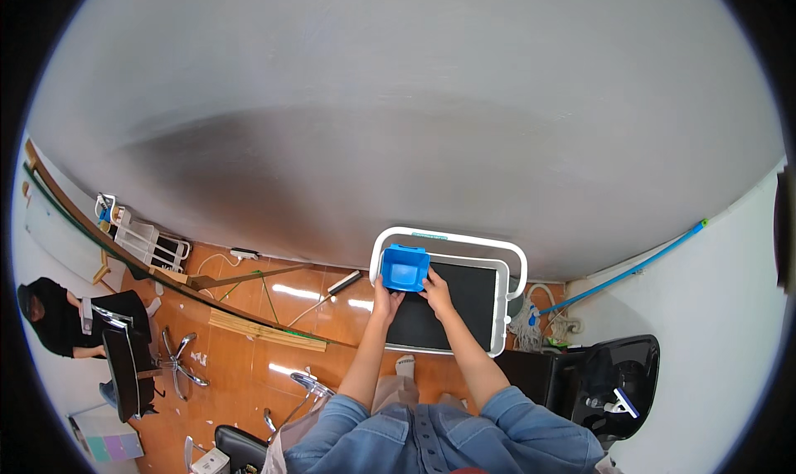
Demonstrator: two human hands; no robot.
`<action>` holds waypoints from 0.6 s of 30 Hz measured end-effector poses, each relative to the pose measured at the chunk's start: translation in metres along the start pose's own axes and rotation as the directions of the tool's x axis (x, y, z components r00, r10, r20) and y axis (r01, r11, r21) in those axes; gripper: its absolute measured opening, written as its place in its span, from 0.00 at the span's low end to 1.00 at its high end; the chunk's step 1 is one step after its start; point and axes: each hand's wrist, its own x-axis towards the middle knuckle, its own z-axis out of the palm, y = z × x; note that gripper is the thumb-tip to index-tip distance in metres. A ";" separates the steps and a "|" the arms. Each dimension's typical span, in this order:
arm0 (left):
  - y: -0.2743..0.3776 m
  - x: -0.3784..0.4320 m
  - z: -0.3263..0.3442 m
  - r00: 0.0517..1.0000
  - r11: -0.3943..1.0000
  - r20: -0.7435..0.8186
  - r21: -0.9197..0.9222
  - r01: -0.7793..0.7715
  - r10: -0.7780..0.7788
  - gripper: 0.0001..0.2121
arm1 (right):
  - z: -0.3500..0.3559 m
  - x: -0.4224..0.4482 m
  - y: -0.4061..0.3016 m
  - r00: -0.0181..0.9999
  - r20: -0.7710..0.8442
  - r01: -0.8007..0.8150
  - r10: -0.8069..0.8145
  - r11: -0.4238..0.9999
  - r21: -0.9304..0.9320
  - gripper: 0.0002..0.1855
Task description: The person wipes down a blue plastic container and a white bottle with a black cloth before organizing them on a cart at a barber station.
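Between both hands is a small blue plastic container (405,271), its open top facing the camera. My left hand (387,303) grips its lower left corner, and my right hand (436,292) holds its lower right side. The container is over the left part of a white-framed trolley (501,312) with a black top surface (460,306). Behind the container arches the trolley's white handle (457,236).
A blue-handled mop (622,269) leans at the right, near a black chair (643,374) bearing a squeegee (625,403). At the far left a person (53,315) sits by another black chair (121,374). Wooden boards (267,331) and a power strip (244,253) lie left of the trolley.
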 end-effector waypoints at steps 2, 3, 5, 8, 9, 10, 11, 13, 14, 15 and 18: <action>0.003 0.009 -0.002 1.000 1.000 -0.030 -0.025 -0.005 0.004 0.30 | 0.004 0.010 -0.001 1.000 -0.003 -0.015 0.015 0.999 -0.034 0.26; 0.005 0.014 -0.006 1.000 1.000 -0.024 -0.026 -0.003 0.002 0.29 | 0.008 0.014 -0.002 1.000 -0.008 -0.012 0.012 1.000 -0.025 0.25; 0.005 0.023 -0.009 1.000 0.999 -0.026 -0.032 -0.006 0.005 0.29 | 0.012 0.023 -0.001 1.000 -0.016 -0.013 0.013 1.000 -0.013 0.25; 0.004 0.030 -0.010 1.000 0.999 -0.025 -0.047 0.005 -0.006 0.30 | 0.012 0.035 0.004 0.999 -0.043 0.001 -0.002 1.000 -0.024 0.24; 0.005 0.030 -0.009 1.000 0.998 -0.025 -0.060 0.016 -0.017 0.30 | 0.012 0.037 0.005 0.998 -0.053 -0.021 0.020 0.999 -0.032 0.24; 0.005 0.031 -0.009 0.999 0.998 -0.030 -0.059 0.019 -0.021 0.30 | 0.013 0.038 0.007 0.997 -0.063 -0.044 0.041 0.998 -0.039 0.24; 0.005 0.031 -0.005 0.999 0.994 -0.033 -0.108 0.009 -0.012 0.31 | 0.011 0.040 0.012 0.996 -0.084 -0.012 0.008 0.999 -0.042 0.24; 0.004 0.029 0.004 0.999 0.984 -0.048 -0.179 -0.014 0.005 0.34 | 0.006 0.044 0.022 0.994 -0.110 0.024 -0.028 0.999 -0.038 0.24; 0.002 0.030 0.002 0.999 0.983 -0.050 -0.181 -0.016 0.007 0.34 | 0.007 0.044 0.023 0.991 -0.118 0.064 -0.068 0.997 -0.036 0.24; 0.001 0.030 0.001 0.998 0.975 -0.052 -0.218 -0.041 0.031 0.34 | 0.007 0.043 0.024 0.991 -0.115 0.063 -0.067 0.997 -0.038 0.24; -0.003 0.026 0.003 0.997 0.970 -0.068 -0.238 -0.057 0.042 0.35 | 0.002 0.039 0.022 0.995 -0.093 0.023 -0.029 0.997 -0.067 0.25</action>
